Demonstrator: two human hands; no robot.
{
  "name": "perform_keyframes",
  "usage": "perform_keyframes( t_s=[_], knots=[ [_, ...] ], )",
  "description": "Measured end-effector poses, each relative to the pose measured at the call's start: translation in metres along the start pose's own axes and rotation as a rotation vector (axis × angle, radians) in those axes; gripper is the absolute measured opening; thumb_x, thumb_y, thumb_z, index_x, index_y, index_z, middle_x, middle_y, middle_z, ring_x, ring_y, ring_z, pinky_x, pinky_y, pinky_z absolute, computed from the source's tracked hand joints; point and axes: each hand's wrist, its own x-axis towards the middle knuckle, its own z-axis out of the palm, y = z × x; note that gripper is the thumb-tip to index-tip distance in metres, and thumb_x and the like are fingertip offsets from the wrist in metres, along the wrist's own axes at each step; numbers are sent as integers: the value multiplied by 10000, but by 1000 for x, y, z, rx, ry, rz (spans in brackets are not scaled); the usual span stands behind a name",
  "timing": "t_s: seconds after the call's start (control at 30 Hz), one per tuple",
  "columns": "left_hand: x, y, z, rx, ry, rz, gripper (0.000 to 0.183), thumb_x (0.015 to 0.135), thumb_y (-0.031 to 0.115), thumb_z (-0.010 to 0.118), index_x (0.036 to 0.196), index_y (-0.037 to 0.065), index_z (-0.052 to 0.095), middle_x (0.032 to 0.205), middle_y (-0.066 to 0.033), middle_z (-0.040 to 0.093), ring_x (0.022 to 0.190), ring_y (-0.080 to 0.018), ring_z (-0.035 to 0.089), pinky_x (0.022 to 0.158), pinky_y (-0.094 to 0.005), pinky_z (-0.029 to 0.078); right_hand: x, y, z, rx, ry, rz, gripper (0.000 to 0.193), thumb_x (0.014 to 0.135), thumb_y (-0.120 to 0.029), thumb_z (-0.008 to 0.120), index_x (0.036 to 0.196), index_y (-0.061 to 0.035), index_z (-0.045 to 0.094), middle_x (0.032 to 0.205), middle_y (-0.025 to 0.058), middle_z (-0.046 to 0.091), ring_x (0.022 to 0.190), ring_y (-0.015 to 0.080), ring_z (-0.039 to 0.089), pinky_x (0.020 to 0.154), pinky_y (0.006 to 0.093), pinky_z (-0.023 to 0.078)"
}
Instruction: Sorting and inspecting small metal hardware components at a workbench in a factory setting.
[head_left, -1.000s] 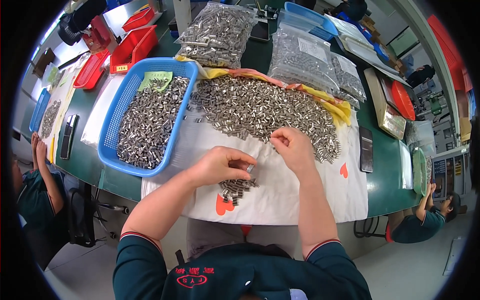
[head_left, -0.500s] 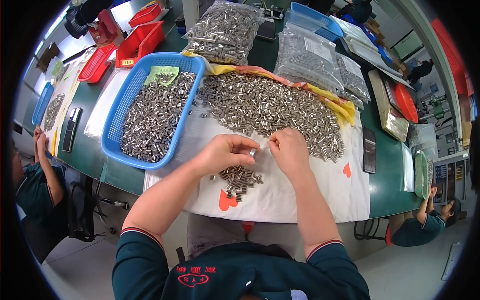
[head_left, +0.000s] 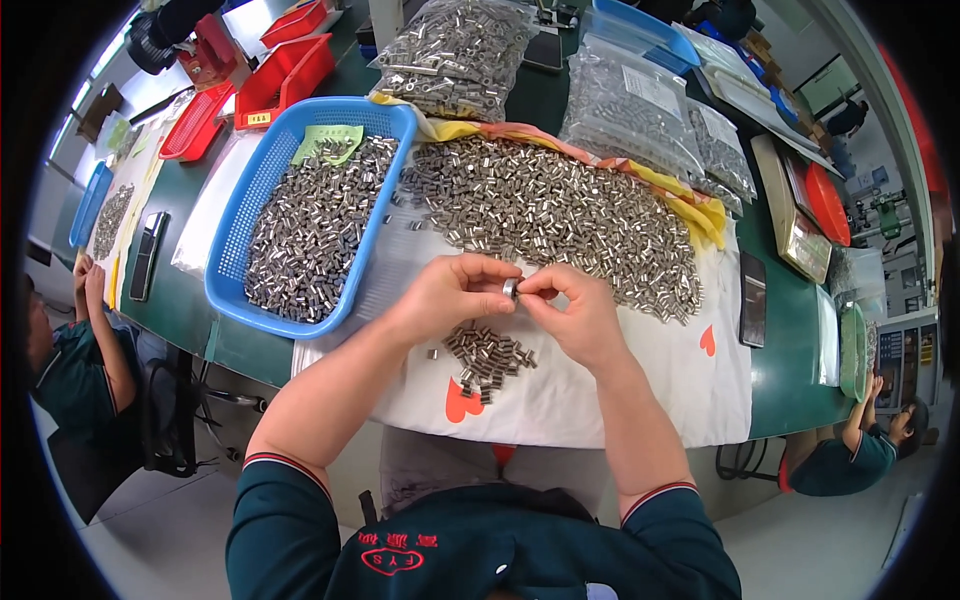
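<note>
While the left hand [head_left: 444,295] pinches a ring [head_left: 511,288], the right hand [head_left: 582,316] touches it.

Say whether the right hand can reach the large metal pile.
Likely yes: the large pile lies just beyond the right hand, nothing visibly between them, though that hand is at a small shiny piece.

one held ring [head_left: 511,288], two red hearts [head_left: 460,405]
</note>
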Motion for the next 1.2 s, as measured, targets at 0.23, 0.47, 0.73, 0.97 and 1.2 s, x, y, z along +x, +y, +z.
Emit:
perform_keyframes(
  t_s=[0.23,0.47,0.73,0.97,1.2],
  knots=[
    [-1,0,5,231,132,-15,358,747,50,691,1079,-19,576,831,-4,609,744,-45,551,647,-180,451,-2,1,11,-431,142,-328,63,707,-45,625,761,-25,600,726,72,597,656,201,576,580,291,464],
    [-5,4,3,92,36,-36,331,765,31,667,1080,-13,575,842,-11,614,759,-55,568,672,-185,469,-1,-5,-4,-74,-20,-71,85,725,-77,645,774,-18,608,735,60,619,657,143,589,581,257,454],
    [-4,3,6,35,5,-104,303,803,26,620,1098,4,553,976,-57,611,841,-94,581,761,-226,488,5,5,-19,132,-157,165,93,729,-95,668,790,-40,623,707,-20,591,652,54,516,597,206,423],
    [0,-2,-1,-338,141,-55,278,859,103,562,1132,64,527,1066,-81,592,930,-151,581,814,-291,467,6,6,-18,93,-66,182,93,767,-103,637,824,-33,614,721,-20,573,645,56,489,604,218,417],
    [0,-5,-9,-506,196,41,280,875,149,541,1139,60,511,1081,-108,583,937,-192,590,816,-313,480,6,8,-10,70,-75,181,95,776,-104,625,827,-25,610,711,-15,576,638,57,490,600,220,418]
  ],
)
